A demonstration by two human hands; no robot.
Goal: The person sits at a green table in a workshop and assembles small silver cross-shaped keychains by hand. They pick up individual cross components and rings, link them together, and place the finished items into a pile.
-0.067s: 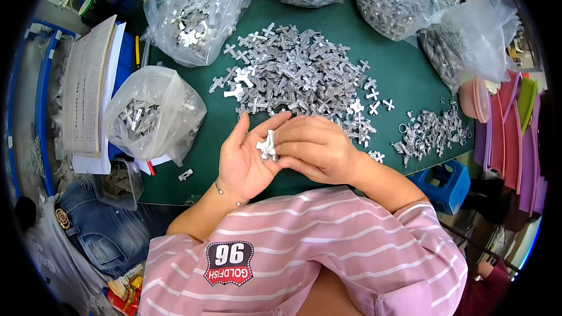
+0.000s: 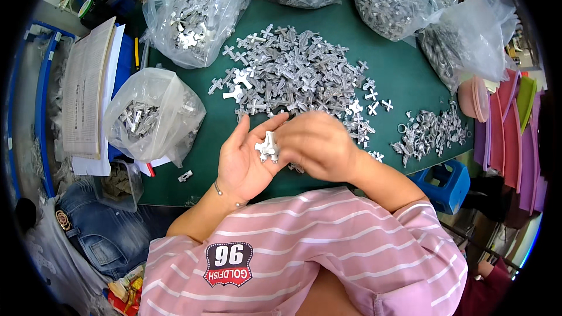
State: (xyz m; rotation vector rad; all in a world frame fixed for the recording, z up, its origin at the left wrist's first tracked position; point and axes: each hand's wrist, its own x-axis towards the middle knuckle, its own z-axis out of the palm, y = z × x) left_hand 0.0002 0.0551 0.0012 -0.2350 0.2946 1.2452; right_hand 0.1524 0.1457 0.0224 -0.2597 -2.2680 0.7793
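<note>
Palm up, my left hand [image 2: 239, 161] carries a few shiny silver cross-shaped metal pieces [image 2: 267, 147] on its palm, near the base of the fingers. Its thumb stands apart from the fingers. My right hand [image 2: 321, 146] is just beside them on the right, its fingers bent and smeared by motion, so whether it grips anything is unclear. Beyond both hands lies a large heap of grey metal crosses [image 2: 298, 76] on the green table [image 2: 386, 134]. A few shinier pieces [image 2: 237, 92] rest on the heap's left side.
Clear plastic bags of metal parts stand at the left [image 2: 175, 117], far left [image 2: 196, 52] and far right [image 2: 389, 9]. Small loose parts [image 2: 433, 131] lie at the right, near a pink container [image 2: 475, 99]. A blue stool [image 2: 448, 187] stands below the table's right edge.
My right fingers have lifted off the silver pieces and are now blurred. The pieces lie more exposed on my left palm, which has barely moved.
</note>
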